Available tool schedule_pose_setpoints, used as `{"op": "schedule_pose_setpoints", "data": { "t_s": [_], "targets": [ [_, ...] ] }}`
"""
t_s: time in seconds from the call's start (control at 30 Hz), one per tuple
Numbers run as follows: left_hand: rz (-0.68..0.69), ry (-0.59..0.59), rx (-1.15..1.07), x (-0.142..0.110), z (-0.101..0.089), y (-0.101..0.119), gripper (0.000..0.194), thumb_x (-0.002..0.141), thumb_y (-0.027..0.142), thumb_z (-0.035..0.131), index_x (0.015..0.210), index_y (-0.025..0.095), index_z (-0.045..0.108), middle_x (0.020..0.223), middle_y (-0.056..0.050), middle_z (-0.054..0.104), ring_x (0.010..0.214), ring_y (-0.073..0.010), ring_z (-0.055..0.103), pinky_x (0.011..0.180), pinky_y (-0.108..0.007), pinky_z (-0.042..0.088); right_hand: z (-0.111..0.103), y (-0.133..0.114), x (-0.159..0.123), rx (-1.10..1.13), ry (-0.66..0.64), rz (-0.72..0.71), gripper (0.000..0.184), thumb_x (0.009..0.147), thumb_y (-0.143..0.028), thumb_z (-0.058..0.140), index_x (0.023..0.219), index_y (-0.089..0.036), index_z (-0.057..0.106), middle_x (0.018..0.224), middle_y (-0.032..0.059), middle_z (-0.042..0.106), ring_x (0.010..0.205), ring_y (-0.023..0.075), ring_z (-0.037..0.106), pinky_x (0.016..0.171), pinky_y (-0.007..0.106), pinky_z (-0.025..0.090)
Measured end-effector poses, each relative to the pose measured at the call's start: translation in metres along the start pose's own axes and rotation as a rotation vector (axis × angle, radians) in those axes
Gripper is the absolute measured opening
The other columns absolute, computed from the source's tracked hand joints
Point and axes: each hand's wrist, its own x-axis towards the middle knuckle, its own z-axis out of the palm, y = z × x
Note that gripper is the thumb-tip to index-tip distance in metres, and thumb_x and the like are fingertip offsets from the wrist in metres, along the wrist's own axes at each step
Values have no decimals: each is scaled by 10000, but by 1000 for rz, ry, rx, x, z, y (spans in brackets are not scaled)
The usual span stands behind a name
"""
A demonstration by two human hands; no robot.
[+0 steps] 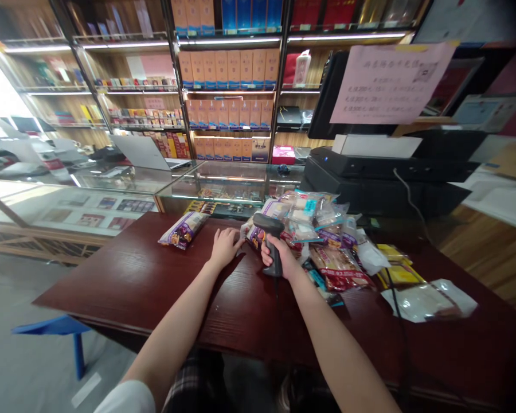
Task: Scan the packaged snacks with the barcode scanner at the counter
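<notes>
Right grip (pixel 281 258) closed: my fingers wrap the black plastic pistol-shaped barcode scanner (pixel 272 244). Left grip (pixel 225 248) lies open, holding nothing, on the glossy dark-red wood bench (pixel 124 281), fingertips just beside a heap of crinkly plastic snack packets (pixel 313 229); one pillow-shaped packet (pixel 183 229) sits apart, further left.

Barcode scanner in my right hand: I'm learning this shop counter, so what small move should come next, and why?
Probably slide the open left hand onto the nearest snack packet and lift it toward the barcode scanner. That hand is free on the dark red wooden counter, with its fingers almost at the packet, while the right hand already grips the scanner beside the pile.
</notes>
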Motion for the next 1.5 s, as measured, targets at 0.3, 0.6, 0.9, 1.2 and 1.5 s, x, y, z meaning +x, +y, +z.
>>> {"op": "schedule_pose_setpoints", "data": {
  "t_s": [0.3,0.6,0.9,1.2,1.5],
  "targets": [
    [-99,37,47,2,4,-6,187,930,246,534,908,234,719,1052,-73,730,1084,-273,635,1186,-558,238,-3,3,3,0,-6,22,374,785,-503,742,905,-218,530,567,-87,505,361,65,379,371,209,342],
    [-468,479,8,10,-19,-15,286,880,197,474,1112,129,628,1214,-205,638,1200,-339,579,1094,-512,393,-2,0,1,25,7,24,386,768,-512,754,823,-225,502,564,-83,507,370,64,387,381,209,338],
    [-37,105,187,1,-10,-13,514,885,213,514,1397,175,541,1524,-166,491,1455,-321,376,1240,-522,147,0,1,0,12,13,31,377,779,-493,731,965,-200,585,572,-85,504,382,63,379,380,206,328],
    [-306,69,452,0,-19,-15,613,898,348,596,1454,112,483,1264,-236,589,1161,-401,526,932,-496,433,-1,0,0,2,7,24,370,798,-495,712,981,-199,586,581,-87,507,385,64,388,388,209,328],
    [-471,274,-162,10,-14,-27,353,968,395,469,1125,140,657,1122,-171,678,1067,-323,622,920,-440,486,-1,-1,0,11,0,38,364,780,-500,732,899,-210,548,574,-89,504,383,61,380,390,210,330]
  ]
}}
